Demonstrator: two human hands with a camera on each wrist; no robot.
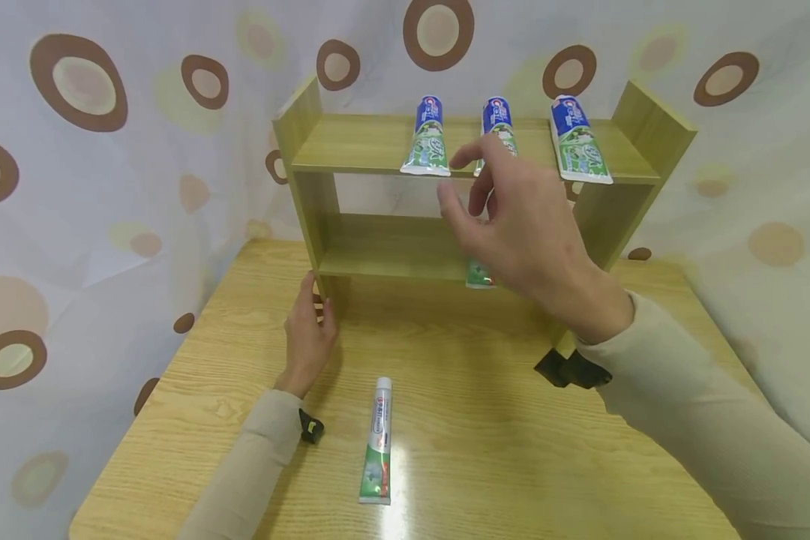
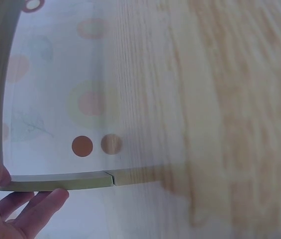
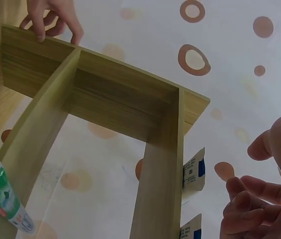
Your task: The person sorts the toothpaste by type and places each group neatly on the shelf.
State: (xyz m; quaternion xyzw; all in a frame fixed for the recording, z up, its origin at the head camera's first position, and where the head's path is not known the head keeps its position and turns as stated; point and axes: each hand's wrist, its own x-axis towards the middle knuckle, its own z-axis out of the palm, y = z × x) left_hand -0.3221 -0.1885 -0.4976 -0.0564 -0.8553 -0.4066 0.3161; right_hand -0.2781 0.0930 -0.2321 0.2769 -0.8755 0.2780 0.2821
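My left hand [image 1: 308,334] holds the left side panel of a two-tier wooden shelf rack [image 1: 391,259], thumb on one face and fingers on the other. In front of the upper board is my right hand [image 1: 529,225], fingers loosely bent, with nothing in its grasp. On that board lie three blue-and-green toothpaste tubes: a left tube [image 1: 430,139], a middle tube [image 1: 496,116] partly behind the right hand, and a right tube [image 1: 580,142]. A green-ended toothpaste tube [image 3: 7,196] lies on the lower board, mostly hidden by the right hand in the head view.
A white, green and red toothpaste tube [image 1: 378,442] lies on the wooden table [image 1: 472,420] in front of the rack, its cap towards it. A curtain [image 1: 162,142] with brown rings hangs behind and at both sides.
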